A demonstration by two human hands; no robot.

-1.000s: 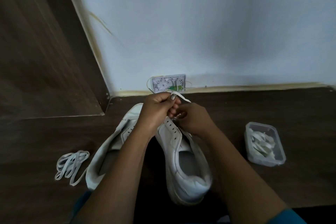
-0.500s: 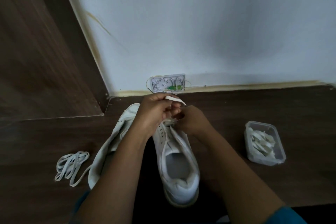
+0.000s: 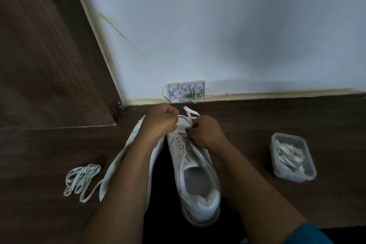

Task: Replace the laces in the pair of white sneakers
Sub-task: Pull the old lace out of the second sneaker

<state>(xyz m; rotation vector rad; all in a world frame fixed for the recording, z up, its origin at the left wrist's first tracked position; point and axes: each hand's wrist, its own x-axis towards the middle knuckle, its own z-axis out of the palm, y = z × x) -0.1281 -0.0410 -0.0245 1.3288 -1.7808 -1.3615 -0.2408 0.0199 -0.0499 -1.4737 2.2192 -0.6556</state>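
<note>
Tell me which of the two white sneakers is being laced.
The right sneaker, upright, opening showing: the left hand and right hand meet at its front eyelets, the right pinching a white lace. The left sneaker lies beneath the left forearm.

The left forearm point(image 3: 128, 174) is covering most of the left sneaker point(image 3: 110, 181) at 8 o'clock. The left hand point(image 3: 160, 123) and right hand point(image 3: 206, 132) are hiding the toe of the right sneaker point(image 3: 198, 180) and the lower run of the lace point(image 3: 191, 114). At 5 o'clock the edge is cutting off a teal sleeve point(image 3: 311, 233).
</note>
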